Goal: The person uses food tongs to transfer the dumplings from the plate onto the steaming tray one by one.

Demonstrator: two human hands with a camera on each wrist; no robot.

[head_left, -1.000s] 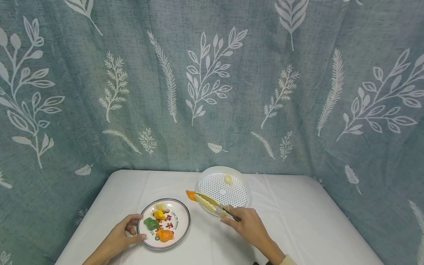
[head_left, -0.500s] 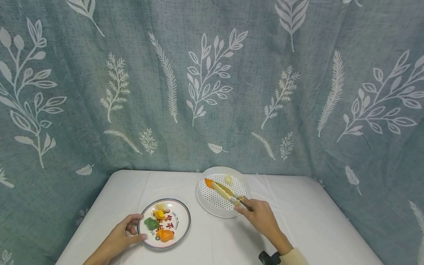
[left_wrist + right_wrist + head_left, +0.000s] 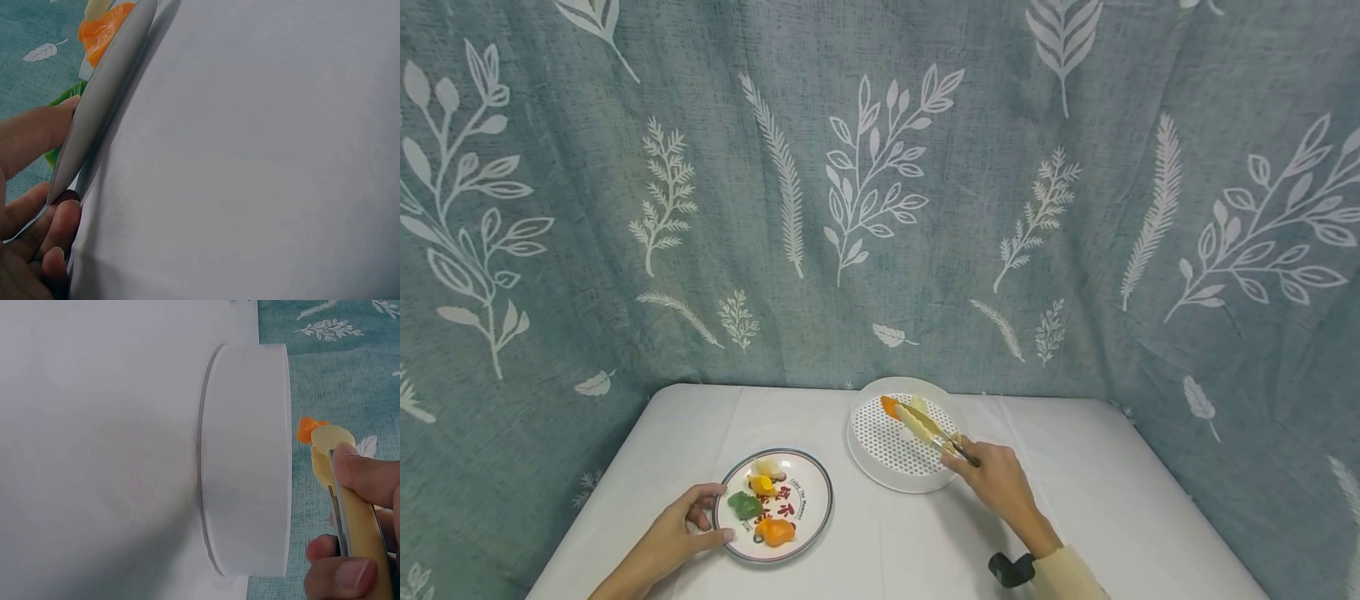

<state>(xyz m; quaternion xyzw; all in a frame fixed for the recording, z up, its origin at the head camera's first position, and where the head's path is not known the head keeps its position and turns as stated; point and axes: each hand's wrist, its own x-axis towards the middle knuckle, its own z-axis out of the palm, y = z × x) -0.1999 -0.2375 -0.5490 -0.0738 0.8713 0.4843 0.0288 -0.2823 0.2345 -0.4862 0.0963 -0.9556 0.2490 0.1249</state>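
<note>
My left hand (image 3: 681, 529) grips the left rim of a round white plate (image 3: 808, 521) with red print, thumb on top and fingers beneath. On the plate lie an orange dumpling (image 3: 775, 532), a green dumpling (image 3: 745, 505), a yellow dumpling (image 3: 762, 485) and a whitish dumpling (image 3: 767, 468). My right hand (image 3: 1000, 483) holds tongs (image 3: 925, 427) with pale yellow ends. At their tips an orange dumpling (image 3: 889, 407) is over the far part of a white perforated steamer tray (image 3: 868, 467). Just behind the tongs a pale dumpling (image 3: 920, 403) sits in the tray, partly hidden.
A white cloth covers the table (image 3: 865, 554), and a green leaf-patterned curtain (image 3: 880, 308) hangs round its back and sides. The tray's tall side wall (image 3: 247, 462) shows in the right wrist view. A black device (image 3: 1011, 571) is on the right wrist.
My right hand has carried the tongs and orange dumpling rightward and away from me, from between plate and tray to over the tray. My left hand and the plate stay put.
</note>
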